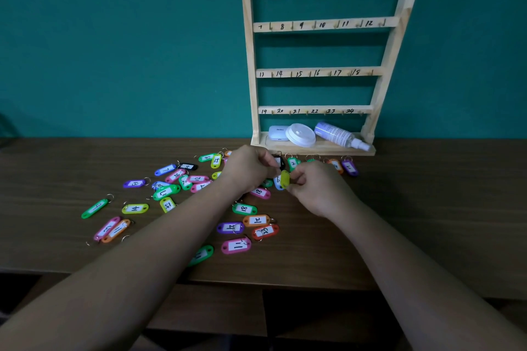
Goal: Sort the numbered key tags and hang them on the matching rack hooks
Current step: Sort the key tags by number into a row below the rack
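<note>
Two stretches of bare desk (427, 208) lie open. One is broad and runs from the right hand (316, 188) out to the desk's right end. The other is a strip nearer the person, reaching the front edge and broken by a few tags.

Beyond both hands the rack (248, 65) stands upright against the teal wall, its base just behind them. Its four rails carry hooks numbered 1 to 24. A white case (278, 132), a round lid (301, 135) and a spray bottle (339, 135) lie on its base shelf.

A row of tags lies between the base and the hands: black (281, 162), green 2 (293, 163), orange (336, 165) and purple (350, 167). Left of the left hand (248, 169), and under both forearms, many coloured tags crowd the desk, some overlapping.

The right hand's grip pinches a yellow tag (285, 179), held on edge just over a tag marked 6 (277, 181). The left hand's fingers are curled in tight, with their tips at the yellow tag's upper end. Whether its grip holds the tag or its ring cannot be told.
</note>
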Demonstrator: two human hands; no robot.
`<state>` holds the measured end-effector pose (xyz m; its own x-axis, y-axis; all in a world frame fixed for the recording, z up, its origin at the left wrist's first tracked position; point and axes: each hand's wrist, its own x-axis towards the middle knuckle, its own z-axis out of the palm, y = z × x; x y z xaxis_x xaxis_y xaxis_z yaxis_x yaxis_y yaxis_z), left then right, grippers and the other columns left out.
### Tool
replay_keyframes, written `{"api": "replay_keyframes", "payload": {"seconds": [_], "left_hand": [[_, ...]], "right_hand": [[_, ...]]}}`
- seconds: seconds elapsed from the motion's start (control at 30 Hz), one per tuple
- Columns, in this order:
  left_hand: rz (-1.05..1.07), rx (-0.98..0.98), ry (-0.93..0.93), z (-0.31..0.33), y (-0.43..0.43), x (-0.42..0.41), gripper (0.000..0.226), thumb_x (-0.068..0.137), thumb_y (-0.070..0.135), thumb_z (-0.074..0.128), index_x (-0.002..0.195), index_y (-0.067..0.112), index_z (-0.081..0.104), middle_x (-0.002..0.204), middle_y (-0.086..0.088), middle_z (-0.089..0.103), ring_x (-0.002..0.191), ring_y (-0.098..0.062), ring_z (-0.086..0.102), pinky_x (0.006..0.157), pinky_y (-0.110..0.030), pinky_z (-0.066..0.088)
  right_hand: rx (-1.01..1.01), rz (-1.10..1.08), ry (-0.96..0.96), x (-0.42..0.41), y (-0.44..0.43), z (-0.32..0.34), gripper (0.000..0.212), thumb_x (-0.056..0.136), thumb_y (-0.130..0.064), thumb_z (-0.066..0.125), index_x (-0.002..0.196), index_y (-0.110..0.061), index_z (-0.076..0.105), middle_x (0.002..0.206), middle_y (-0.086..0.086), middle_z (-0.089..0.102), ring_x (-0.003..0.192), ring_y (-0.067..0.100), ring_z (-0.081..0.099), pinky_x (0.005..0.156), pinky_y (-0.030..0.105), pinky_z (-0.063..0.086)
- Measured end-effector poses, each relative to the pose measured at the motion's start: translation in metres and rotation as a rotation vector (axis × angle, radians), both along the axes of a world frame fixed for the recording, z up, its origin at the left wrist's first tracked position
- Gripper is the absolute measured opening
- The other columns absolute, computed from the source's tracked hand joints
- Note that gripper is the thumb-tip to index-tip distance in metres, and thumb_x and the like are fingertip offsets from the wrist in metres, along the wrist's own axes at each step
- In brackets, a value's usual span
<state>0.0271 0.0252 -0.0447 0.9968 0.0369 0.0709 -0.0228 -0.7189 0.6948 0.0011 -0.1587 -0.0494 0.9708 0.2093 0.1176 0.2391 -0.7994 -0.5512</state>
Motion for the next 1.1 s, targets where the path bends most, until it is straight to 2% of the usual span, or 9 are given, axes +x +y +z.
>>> {"api": "replay_keyframes", "payload": {"seconds": [0.27, 0.4, 0.47, 0.53, 0.63, 0.73, 0.83, 0.97, 1.1], "left_hand": [[0.019, -0.069, 0.010, 0.002, -0.004, -0.001, 0.011, 0.081, 0.025, 0.090, 0.078, 0.023, 0.080, 0.075, 0.010, 0.077, 0.079, -0.009, 0.073, 0.074, -0.029, 0.060], [0.013, -0.174, 0.018, 0.004, -0.006, -0.002, 0.009, 0.082, 0.021, 0.090, 0.079, 0.023, 0.081, 0.077, 0.010, 0.078, 0.080, -0.008, 0.073, 0.074, -0.027, 0.058], [0.022, -0.243, 0.014, 0.005, -0.005, -0.003, 0.009, 0.083, 0.020, 0.090, 0.082, 0.022, 0.081, 0.079, 0.008, 0.079, 0.080, -0.007, 0.073, 0.073, -0.026, 0.057], [0.040, -0.300, 0.003, 0.005, -0.005, -0.002, 0.010, 0.082, 0.023, 0.091, 0.084, 0.022, 0.081, 0.082, 0.006, 0.079, 0.080, -0.009, 0.073, 0.075, -0.028, 0.060], [0.056, -0.342, -0.045, 0.004, -0.006, -0.002, 0.012, 0.081, 0.027, 0.091, 0.082, 0.024, 0.080, 0.078, 0.006, 0.077, 0.075, -0.009, 0.072, 0.074, -0.031, 0.060], [0.068, -0.339, -0.107, 0.001, -0.011, -0.003, 0.010, 0.083, 0.028, 0.090, 0.081, 0.025, 0.080, 0.076, 0.008, 0.077, 0.073, -0.009, 0.072, 0.072, -0.032, 0.061], [0.093, -0.336, -0.151, -0.003, -0.017, -0.003, 0.009, 0.084, 0.028, 0.088, 0.081, 0.026, 0.080, 0.075, 0.008, 0.077, 0.075, -0.014, 0.073, 0.067, -0.037, 0.062], [0.104, -0.311, -0.211, -0.005, -0.021, -0.003, 0.010, 0.085, 0.028, 0.087, 0.081, 0.025, 0.078, 0.072, 0.011, 0.075, 0.067, -0.003, 0.068, 0.063, -0.023, 0.052], [0.143, -0.339, -0.250, -0.005, -0.023, -0.001, 0.009, 0.085, 0.029, 0.086, 0.083, 0.025, 0.078, 0.074, 0.006, 0.075, 0.072, -0.012, 0.071, 0.068, -0.032, 0.058]], "right_hand": [[0.092, -0.021, 0.011, -0.002, 0.006, 0.001, 0.027, 0.093, -0.039, 0.077, 0.113, -0.022, 0.078, 0.099, -0.003, 0.078, 0.088, 0.012, 0.071, 0.083, 0.037, 0.061], [0.101, -0.033, -0.003, 0.004, 0.002, 0.000, 0.022, 0.101, -0.028, 0.070, 0.119, -0.019, 0.079, 0.113, -0.001, 0.078, 0.099, 0.013, 0.070, 0.079, 0.027, 0.048], [0.166, -0.044, 0.019, 0.007, -0.001, 0.000, 0.022, 0.099, -0.024, 0.073, 0.120, -0.019, 0.078, 0.113, -0.001, 0.078, 0.102, 0.013, 0.070, 0.081, 0.027, 0.049], [0.284, -0.040, 0.062, 0.008, -0.003, -0.001, 0.024, 0.095, -0.022, 0.078, 0.119, -0.020, 0.077, 0.108, -0.002, 0.079, 0.096, 0.012, 0.073, 0.083, 0.030, 0.055], [0.458, -0.039, 0.158, 0.009, -0.005, 0.000, 0.024, 0.092, -0.018, 0.081, 0.115, -0.020, 0.075, 0.095, -0.002, 0.080, 0.079, 0.011, 0.076, 0.071, 0.025, 0.053], [0.511, -0.054, 0.170, 0.008, -0.005, 0.001, 0.022, 0.090, -0.015, 0.083, 0.110, -0.018, 0.075, 0.092, -0.003, 0.079, 0.075, 0.009, 0.075, 0.065, 0.019, 0.049], [0.552, -0.094, 0.156, 0.007, -0.004, 0.002, 0.018, 0.086, -0.012, 0.084, 0.100, -0.019, 0.076, 0.085, -0.003, 0.079, 0.072, 0.010, 0.075, 0.067, 0.024, 0.053], [0.618, -0.146, 0.124, 0.012, -0.006, 0.004, 0.012, 0.081, -0.014, 0.082, 0.091, -0.019, 0.077, 0.080, -0.001, 0.079, 0.074, 0.015, 0.076, 0.072, 0.032, 0.061], [0.658, -0.088, 0.181, 0.012, -0.008, 0.005, 0.019, 0.086, -0.012, 0.084, 0.103, -0.016, 0.077, 0.090, -0.002, 0.080, 0.070, 0.002, 0.073, 0.055, 0.009, 0.047]]}}
